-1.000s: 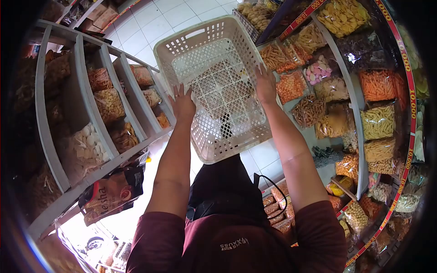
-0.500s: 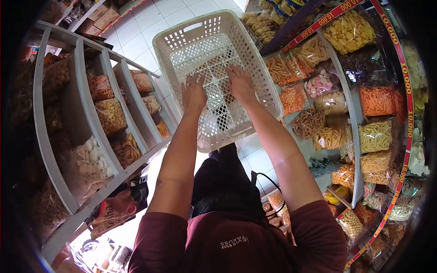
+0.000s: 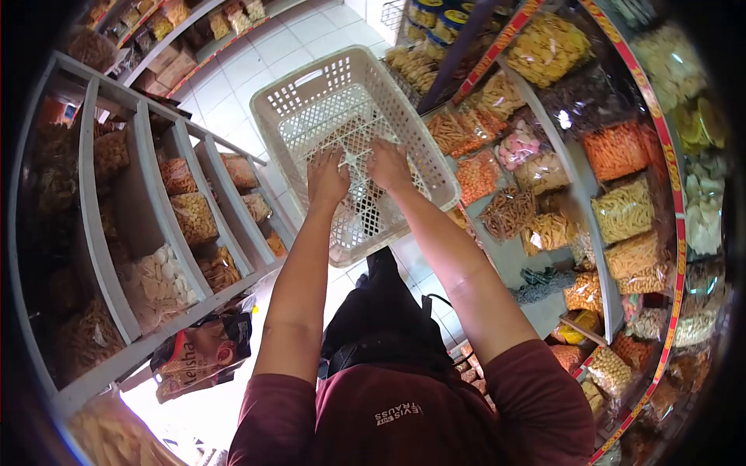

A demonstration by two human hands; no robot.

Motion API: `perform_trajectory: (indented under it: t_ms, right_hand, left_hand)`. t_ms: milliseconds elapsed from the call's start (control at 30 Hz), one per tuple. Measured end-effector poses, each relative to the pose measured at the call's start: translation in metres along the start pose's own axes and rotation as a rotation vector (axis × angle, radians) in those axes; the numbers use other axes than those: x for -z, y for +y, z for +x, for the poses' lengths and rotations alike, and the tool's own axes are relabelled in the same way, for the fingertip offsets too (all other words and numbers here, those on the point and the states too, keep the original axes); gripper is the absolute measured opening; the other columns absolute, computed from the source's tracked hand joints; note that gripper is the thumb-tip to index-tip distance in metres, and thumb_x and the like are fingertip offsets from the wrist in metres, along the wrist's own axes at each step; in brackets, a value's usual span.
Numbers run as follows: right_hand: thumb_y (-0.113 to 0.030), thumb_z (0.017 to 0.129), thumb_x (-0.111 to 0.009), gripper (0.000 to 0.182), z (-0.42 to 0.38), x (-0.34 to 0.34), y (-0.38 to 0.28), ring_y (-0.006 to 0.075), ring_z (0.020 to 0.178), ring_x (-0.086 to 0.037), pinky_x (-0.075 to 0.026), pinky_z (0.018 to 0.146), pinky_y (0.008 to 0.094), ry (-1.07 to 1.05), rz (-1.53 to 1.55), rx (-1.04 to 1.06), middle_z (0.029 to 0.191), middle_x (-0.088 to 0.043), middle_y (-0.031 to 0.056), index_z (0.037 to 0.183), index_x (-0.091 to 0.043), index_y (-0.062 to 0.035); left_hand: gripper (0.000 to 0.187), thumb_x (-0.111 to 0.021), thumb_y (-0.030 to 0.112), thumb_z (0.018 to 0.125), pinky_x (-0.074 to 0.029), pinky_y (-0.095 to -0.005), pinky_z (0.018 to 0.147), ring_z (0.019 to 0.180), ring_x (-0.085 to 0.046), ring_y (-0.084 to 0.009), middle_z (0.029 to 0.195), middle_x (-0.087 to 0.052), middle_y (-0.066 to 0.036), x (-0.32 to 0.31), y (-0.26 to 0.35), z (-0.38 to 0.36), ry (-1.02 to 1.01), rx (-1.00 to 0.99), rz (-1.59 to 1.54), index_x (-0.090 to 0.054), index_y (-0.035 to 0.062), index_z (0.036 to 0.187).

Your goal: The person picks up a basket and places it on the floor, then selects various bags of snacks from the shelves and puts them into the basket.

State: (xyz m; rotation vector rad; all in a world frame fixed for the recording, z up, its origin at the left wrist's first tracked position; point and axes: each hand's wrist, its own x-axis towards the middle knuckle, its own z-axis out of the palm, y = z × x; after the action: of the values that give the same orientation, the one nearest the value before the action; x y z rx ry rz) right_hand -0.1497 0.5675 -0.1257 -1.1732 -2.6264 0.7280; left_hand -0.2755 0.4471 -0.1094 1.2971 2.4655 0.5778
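A cream plastic lattice basket (image 3: pixel 311 93) with nothing in it sits in front of me, over the white tiled floor. Both my arms reach down into it. My left hand (image 3: pixel 326 177) and my right hand (image 3: pixel 388 165) lie side by side on the basket's lattice bottom, near its central rib. Their fingers are bent onto the mesh. My dark trousers (image 3: pixel 381 311) show below the basket, and part of them shows through its lattice.
I stand in a narrow shop aisle. Grey shelves (image 3: pixel 140 233) with bagged snacks run along the left, and a brown packet (image 3: pixel 198 361) hangs at their lower end. Racks of bagged crackers and chips (image 3: pixel 622 210) with red price strips fill the right side.
My hands have left the basket's two side rims and come together on its bottom. The basket now looks slightly smaller and farther away.
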Motion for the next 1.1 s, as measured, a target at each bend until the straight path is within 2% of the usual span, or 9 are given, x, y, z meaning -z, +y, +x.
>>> perform_trajectory:
  t_ms: [100, 267, 367, 567, 600, 700, 800, 900, 1100]
  right_hand:
    - [-0.022, 0.092, -0.058, 0.042, -0.026, 0.015, 0.004, 0.0256, 0.136, -0.048, -0.03, 0.115, 0.0528, -0.01, 0.03, -0.121, 0.141, -0.057, 0.0109, 0.132, -0.062, -0.0083]
    - [-0.027, 0.09, -0.063, 0.048, -0.052, 0.094, 0.022, 0.0299, 0.133, -0.05, -0.036, 0.113, 0.0459, 0.228, 0.117, -0.118, 0.137, -0.059, 0.0158, 0.133, -0.06, -0.0043]
    - [-0.029, 0.092, -0.062, 0.054, -0.04, 0.169, 0.043, 0.0301, 0.136, -0.047, -0.028, 0.117, 0.0481, 0.366, 0.137, -0.131, 0.142, -0.055, 0.0152, 0.14, -0.053, -0.0059]
    - [-0.023, 0.092, -0.061, 0.048, -0.045, 0.383, 0.036, 0.0413, 0.124, -0.054, -0.045, 0.105, 0.0462, 0.738, 0.228, 0.005, 0.134, -0.057, 0.023, 0.134, -0.054, -0.0013]
    - [-0.022, 0.091, -0.062, 0.045, -0.037, 0.408, 0.043, 0.0419, 0.12, -0.056, -0.046, 0.103, 0.047, 0.921, 0.141, 0.093, 0.128, -0.06, 0.0233, 0.13, -0.056, -0.0012]
    - [-0.025, 0.091, -0.063, 0.046, -0.046, 0.505, 0.038, 0.0434, 0.117, -0.058, -0.047, 0.1, 0.047, 1.044, 0.109, 0.138, 0.127, -0.06, 0.024, 0.13, -0.055, -0.0019]
    - [-0.028, 0.09, -0.064, 0.05, -0.057, 0.576, 0.047, 0.0438, 0.118, -0.057, -0.047, 0.101, 0.0474, 1.16, 0.124, 0.135, 0.127, -0.06, 0.0256, 0.132, -0.053, -0.0022]
    - [-0.031, 0.088, -0.066, 0.055, -0.061, 0.619, 0.08, 0.0446, 0.118, -0.057, -0.046, 0.101, 0.0479, 1.298, 0.076, 0.073, 0.125, -0.06, 0.0262, 0.133, -0.052, -0.002]
    - [-0.044, 0.082, -0.074, 0.086, -0.069, 0.65, 0.15, 0.044, 0.131, -0.047, -0.04, 0.109, 0.0473, 1.282, 0.22, -0.147, 0.142, -0.047, 0.0279, 0.145, -0.037, 0.0008]
  left_hand:
    - [0.052, -0.058, 0.028, 0.094, -0.024, -0.0517, 0.12, 0.145, -0.036, -0.0366, 0.152, -0.048, -0.015, -0.015, 0.002, -0.012, 0.004, -0.038, -0.064, -0.055, 0.0142, 0.143]
    - [0.053, -0.059, 0.031, 0.093, -0.026, -0.0502, 0.12, 0.143, -0.039, -0.0394, 0.149, -0.05, -0.017, -0.008, 0.065, -0.016, 0.055, -0.141, -0.225, -0.055, 0.0128, 0.143]
    - [0.054, -0.059, 0.032, 0.094, -0.027, -0.0489, 0.12, 0.142, -0.041, -0.04, 0.148, -0.052, -0.018, 0.014, 0.135, 0.007, 0.103, -0.242, -0.141, -0.054, 0.0112, 0.144]
    - [0.049, -0.063, 0.028, 0.093, -0.038, -0.046, 0.112, 0.133, -0.049, -0.0423, 0.139, -0.056, -0.025, 0.119, 0.321, 0.072, 0.354, -0.621, -0.337, -0.058, 0.0045, 0.136]
    - [0.05, -0.063, 0.028, 0.093, -0.039, -0.046, 0.112, 0.13, -0.051, -0.0418, 0.137, -0.058, -0.024, 0.139, 0.354, 0.079, 0.419, -0.68, -0.352, -0.058, 0.0045, 0.136]
    - [0.049, -0.065, 0.027, 0.094, -0.042, -0.0437, 0.108, 0.125, -0.056, -0.0388, 0.133, -0.061, -0.023, 0.199, 0.448, 0.092, 0.482, -0.867, -0.409, -0.058, 0.0028, 0.136]
    - [0.058, -0.066, 0.035, 0.094, -0.042, -0.0432, 0.108, 0.126, -0.055, -0.0389, 0.135, -0.06, -0.022, 0.23, 0.519, 0.089, 0.513, -0.917, -0.396, -0.055, 0.0034, 0.14]
    - [0.064, -0.067, 0.04, 0.092, -0.04, -0.0431, 0.11, 0.131, -0.053, -0.0381, 0.138, -0.059, -0.022, 0.235, 0.567, 0.09, 0.401, -0.884, -0.464, -0.052, 0.0043, 0.143]
    - [0.102, -0.07, 0.058, 0.086, -0.033, -0.0415, 0.117, 0.143, -0.041, -0.0366, 0.152, -0.041, -0.03, 0.216, 0.627, 0.13, 0.094, -0.926, -0.5, -0.028, -0.0062, 0.154]
